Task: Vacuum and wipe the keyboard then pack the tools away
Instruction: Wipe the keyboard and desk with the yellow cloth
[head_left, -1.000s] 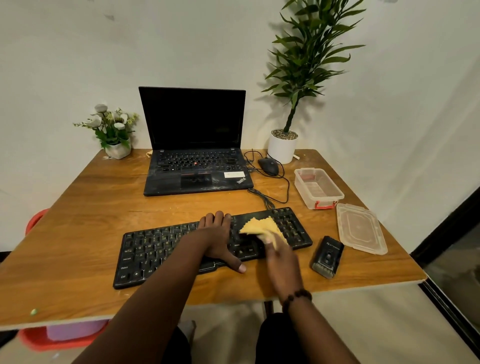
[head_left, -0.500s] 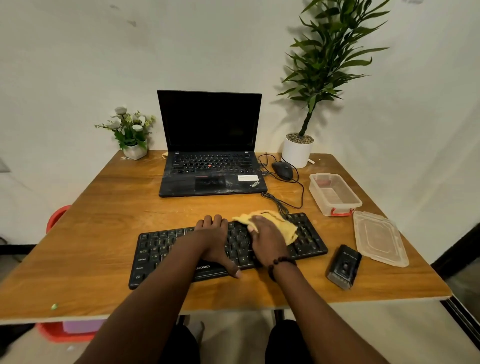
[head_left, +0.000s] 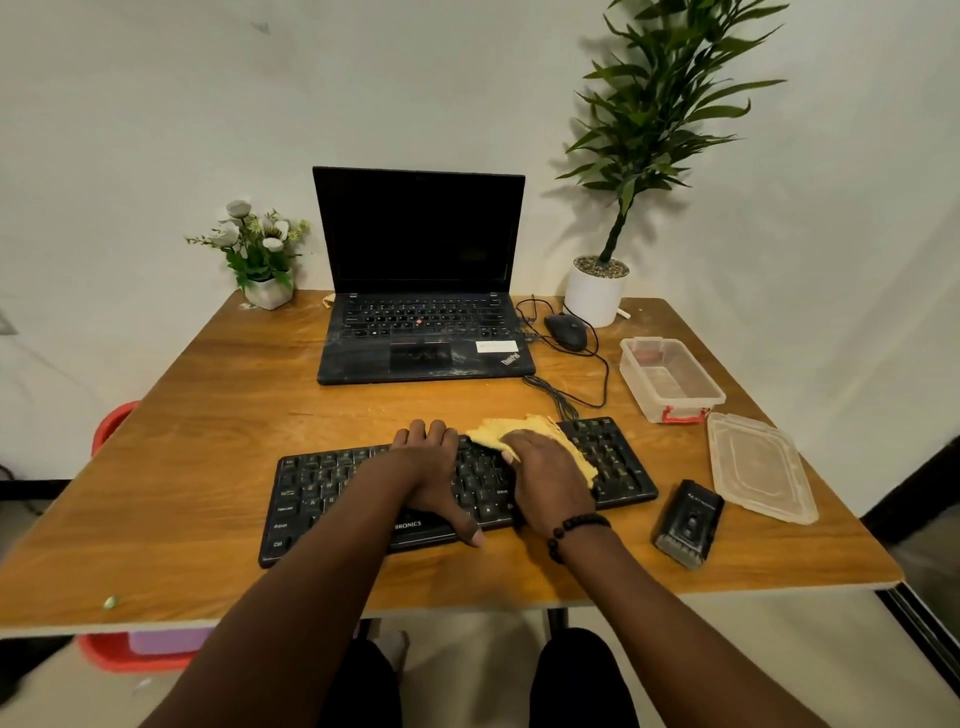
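Two hands on keyboard (head_left: 457, 488) at worktop (head_left: 218, 426) front | left hand (head_left: 434, 470) flat, bracing | right hand (head_left: 548, 478) pressed cloth (head_left: 524, 428), which had swept leftward from right end | wiping midway; vacuum (head_left: 688, 522), box (head_left: 670, 379) unpacked

I saw the black keyboard (head_left: 457, 486) lying flat near the front edge of the tabletop (head_left: 208, 415), slightly angled. A crumpled yellow cloth (head_left: 524, 428) sat on its right half. The small black handheld vacuum (head_left: 688, 522) lay just right of the keyboard. Farther right, the clear plastic box (head_left: 670, 379) with red clips stood open, its lid (head_left: 758, 467) lying flat beside it.
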